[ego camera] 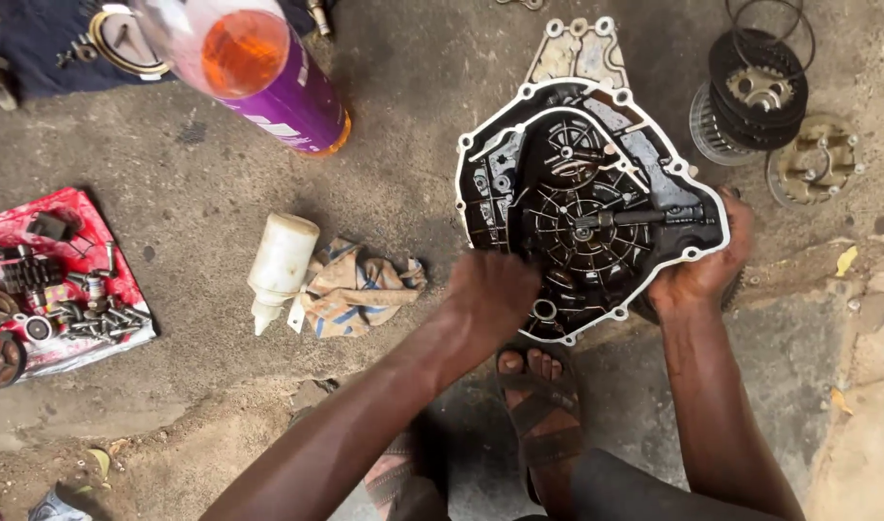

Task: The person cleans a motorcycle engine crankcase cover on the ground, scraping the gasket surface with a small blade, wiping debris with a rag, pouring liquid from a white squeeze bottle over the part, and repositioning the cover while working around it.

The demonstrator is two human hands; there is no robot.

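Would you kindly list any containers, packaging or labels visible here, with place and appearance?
Purple spray can, top left on the ground: cylinder with translucent orange cap and a white label patch.
White plastic squeeze bottle, left of the hands, lying beside a rag: unlabelled.
Red printed plastic sheet, far left: holds small metal parts.

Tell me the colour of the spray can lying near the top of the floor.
The spray can is purple with an orange end and a clear cap, seen best in the head view.

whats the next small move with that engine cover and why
Probably keep the right hand bracing the engine cover at its edge while the left hand works the lower inner face: the cover is held tilted off the ground, so letting go would likely drop it.
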